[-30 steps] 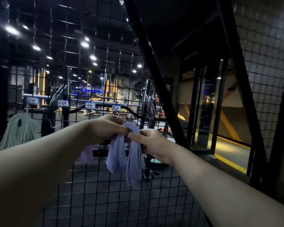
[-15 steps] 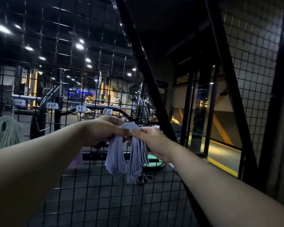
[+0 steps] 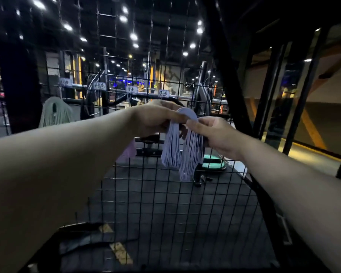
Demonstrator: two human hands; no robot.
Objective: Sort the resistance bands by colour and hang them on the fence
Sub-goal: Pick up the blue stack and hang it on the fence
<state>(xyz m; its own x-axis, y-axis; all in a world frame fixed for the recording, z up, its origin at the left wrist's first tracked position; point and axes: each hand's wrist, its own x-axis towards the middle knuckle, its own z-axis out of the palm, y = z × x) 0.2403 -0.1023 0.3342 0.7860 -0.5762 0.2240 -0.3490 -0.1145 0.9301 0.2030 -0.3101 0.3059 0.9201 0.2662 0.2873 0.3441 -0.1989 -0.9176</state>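
Dark gym lights glow behind the fence (image 3: 165,203). The left hand (image 3: 154,119) and right hand (image 3: 215,134), close together, still pinch the purple bands (image 3: 185,150) against it. Nothing has let go, so hanging seems unfinished. Green bands (image 3: 55,113) hang at 9 o'clock.

Both hands, left (image 3: 156,119) and right (image 3: 215,134), pinch the top of a lilac band bundle (image 3: 182,146) against the wire fence (image 3: 165,203), its two halves hanging down, with a green bundle (image 3: 55,113) hung farther left under small labels (image 3: 99,86).
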